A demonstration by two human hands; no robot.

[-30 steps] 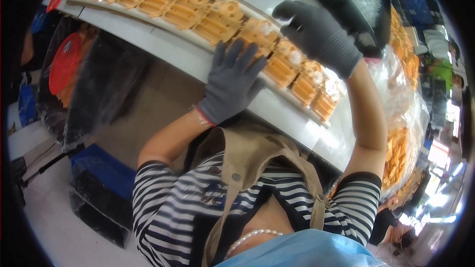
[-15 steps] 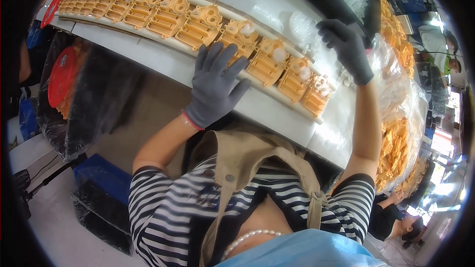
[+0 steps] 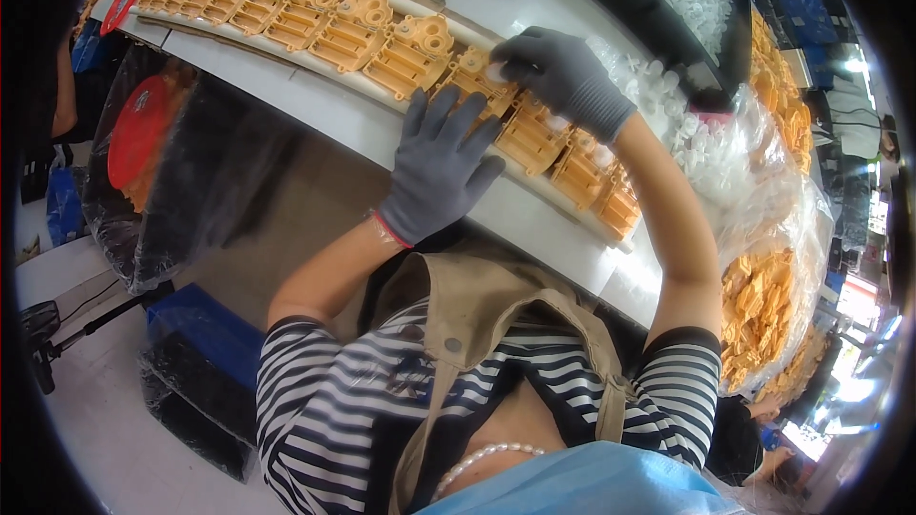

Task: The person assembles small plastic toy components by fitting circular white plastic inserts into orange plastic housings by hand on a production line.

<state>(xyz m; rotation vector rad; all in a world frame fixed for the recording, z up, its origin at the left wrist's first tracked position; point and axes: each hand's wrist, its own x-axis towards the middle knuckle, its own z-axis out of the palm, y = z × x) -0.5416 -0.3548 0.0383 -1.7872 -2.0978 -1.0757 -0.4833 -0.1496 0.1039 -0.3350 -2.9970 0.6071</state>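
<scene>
A long row of orange plastic housings (image 3: pixel 410 57), each with round openings at its far end, lies along a pale rail on the white workbench. My left hand (image 3: pixel 444 167), in a grey glove, has its fingers spread, with the tips on the near side of one housing (image 3: pixel 470 76). Over that housing's far end is my gloved right hand (image 3: pixel 563 76), fingers bent together around a small whitish round plastic piece (image 3: pixel 495 72). The fingers partly cover this piece. Further right, more housings (image 3: pixel 577 176) carry similar pale pieces, partly hidden by my right forearm.
Loose translucent white parts (image 3: pixel 658 86) lie on the bench beyond my right hand. A black tray (image 3: pixel 720 76) of white parts stands at the far right, beside a clear plastic bag (image 3: pixel 763 186) and heaped orange parts (image 3: pixel 759 305). Red discs (image 3: pixel 138 133) are at left.
My right hand has moved left and nearer, from above the loose white parts to the housing by my left hand. My left hand stays on that housing.
</scene>
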